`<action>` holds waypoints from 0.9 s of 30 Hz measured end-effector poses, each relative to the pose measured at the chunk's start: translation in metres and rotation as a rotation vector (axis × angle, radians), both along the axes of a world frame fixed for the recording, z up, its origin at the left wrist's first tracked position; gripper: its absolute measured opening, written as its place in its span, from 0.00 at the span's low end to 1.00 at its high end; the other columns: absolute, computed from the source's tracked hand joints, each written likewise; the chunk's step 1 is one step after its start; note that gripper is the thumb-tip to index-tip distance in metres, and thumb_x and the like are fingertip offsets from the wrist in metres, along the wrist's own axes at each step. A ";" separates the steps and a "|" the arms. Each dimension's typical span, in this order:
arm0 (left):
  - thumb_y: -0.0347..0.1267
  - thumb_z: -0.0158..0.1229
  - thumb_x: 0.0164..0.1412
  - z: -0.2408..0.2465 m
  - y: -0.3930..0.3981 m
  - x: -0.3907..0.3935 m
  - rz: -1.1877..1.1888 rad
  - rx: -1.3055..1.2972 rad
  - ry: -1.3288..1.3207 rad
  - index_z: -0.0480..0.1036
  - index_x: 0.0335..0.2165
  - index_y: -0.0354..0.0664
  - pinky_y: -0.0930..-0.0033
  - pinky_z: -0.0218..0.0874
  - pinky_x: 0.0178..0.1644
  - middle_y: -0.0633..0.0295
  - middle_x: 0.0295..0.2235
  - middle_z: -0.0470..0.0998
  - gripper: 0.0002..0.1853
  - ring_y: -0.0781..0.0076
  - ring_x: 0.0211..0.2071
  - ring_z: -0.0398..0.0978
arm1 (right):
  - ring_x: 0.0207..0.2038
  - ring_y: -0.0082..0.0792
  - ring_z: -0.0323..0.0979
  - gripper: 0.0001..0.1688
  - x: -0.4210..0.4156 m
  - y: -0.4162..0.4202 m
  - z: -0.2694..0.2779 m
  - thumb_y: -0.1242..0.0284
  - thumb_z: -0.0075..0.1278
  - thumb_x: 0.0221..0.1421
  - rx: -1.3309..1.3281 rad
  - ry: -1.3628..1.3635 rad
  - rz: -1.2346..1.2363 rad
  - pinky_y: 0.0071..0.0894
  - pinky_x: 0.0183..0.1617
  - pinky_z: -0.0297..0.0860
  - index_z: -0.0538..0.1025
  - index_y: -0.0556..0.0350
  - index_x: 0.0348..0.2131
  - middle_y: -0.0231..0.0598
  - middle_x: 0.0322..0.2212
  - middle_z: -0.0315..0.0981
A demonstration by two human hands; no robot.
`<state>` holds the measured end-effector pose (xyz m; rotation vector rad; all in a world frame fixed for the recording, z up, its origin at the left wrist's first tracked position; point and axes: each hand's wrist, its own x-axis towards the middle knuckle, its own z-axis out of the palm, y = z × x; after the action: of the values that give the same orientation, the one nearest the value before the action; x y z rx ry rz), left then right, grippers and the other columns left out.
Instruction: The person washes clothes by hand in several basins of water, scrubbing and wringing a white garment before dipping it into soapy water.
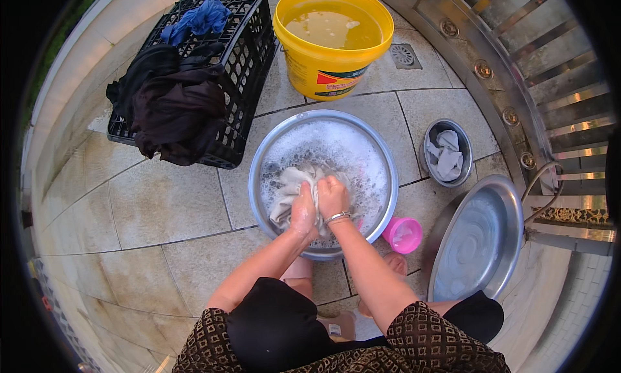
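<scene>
Before me on the floor stands a round metal basin (pixel 264 179) with white suds (pixel 335 135) and water in it. A light grey cloth (pixel 284 208) lies bunched in the suds, partly hidden by my hands. My left hand (pixel 303 210) grips the cloth on its left side. Closed into a fist, my right hand (pixel 333 196) holds the cloth close beside the left one. Foam clings to my left hand, and a bracelet is on my right wrist.
A yellow bucket (pixel 322 67) of water stands beyond the basin. Dark clothes (pixel 179 111) and a blue cloth (pixel 199 19) lie on a black plastic crate (pixel 242 67). At right are a small bowl (pixel 468 159) with white cloths (pixel 449 154), a pink cup (pixel 405 234) and a tilted metal basin (pixel 475 242).
</scene>
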<state>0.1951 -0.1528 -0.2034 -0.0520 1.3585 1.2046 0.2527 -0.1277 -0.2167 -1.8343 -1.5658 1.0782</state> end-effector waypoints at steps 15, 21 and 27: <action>0.49 0.30 0.56 -0.058 -0.015 -0.052 0.040 0.204 -0.504 0.59 0.44 0.39 0.61 0.57 0.45 0.52 0.42 0.63 0.28 0.59 0.42 0.63 | 0.27 0.53 0.66 0.14 -0.021 -0.057 0.029 0.68 0.41 0.47 0.106 0.243 0.364 0.45 0.29 0.61 0.60 0.56 0.34 0.53 0.22 0.67; 0.43 0.40 0.55 0.002 -0.009 -0.011 0.019 0.008 -0.177 0.66 0.34 0.39 0.71 0.63 0.31 0.60 0.29 0.70 0.19 0.69 0.29 0.70 | 0.22 0.52 0.67 0.17 -0.002 -0.012 0.023 0.61 0.42 0.44 0.063 -0.116 0.072 0.45 0.25 0.63 0.69 0.56 0.16 0.54 0.16 0.67; 0.42 0.42 0.55 0.000 -0.004 -0.028 -0.038 0.108 0.010 0.67 0.30 0.36 0.74 0.59 0.27 0.62 0.26 0.70 0.18 0.77 0.26 0.67 | 0.24 0.54 0.66 0.17 -0.012 -0.030 0.017 0.61 0.41 0.42 0.064 0.097 0.079 0.46 0.27 0.62 0.69 0.57 0.17 0.54 0.17 0.66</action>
<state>0.1673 -0.1563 -0.2036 0.0555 1.2957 1.2457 0.2408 -0.1574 -0.1998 -1.6657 -1.6087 1.1212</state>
